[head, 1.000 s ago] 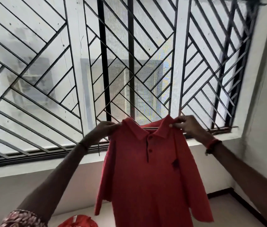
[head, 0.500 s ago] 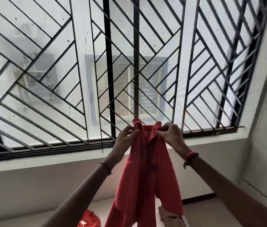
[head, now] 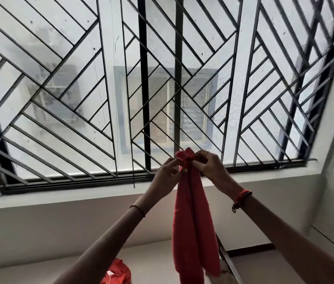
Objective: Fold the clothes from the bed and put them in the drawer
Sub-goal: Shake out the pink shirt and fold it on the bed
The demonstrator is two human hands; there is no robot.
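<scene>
Your right hand (head: 209, 167) has its fingers curled tight around the bunched collar of the red shirt (head: 192, 222), gripping it at the very top; a ring shows on one finger. Your left hand (head: 167, 175) is looser, its fingers only partly bent, with fingertips and thumb pinching the same cloth just beside the right hand's grip. The shirt hangs straight down from both hands in mid-air, doubled lengthwise into a narrow strip, and its lower end runs out of the bottom of the view. A red thread band (head: 241, 198) circles your right wrist. Lower left, another red garment (head: 117, 272) lies partly cut off. Behind it all is a barred window (head: 144, 89).
</scene>
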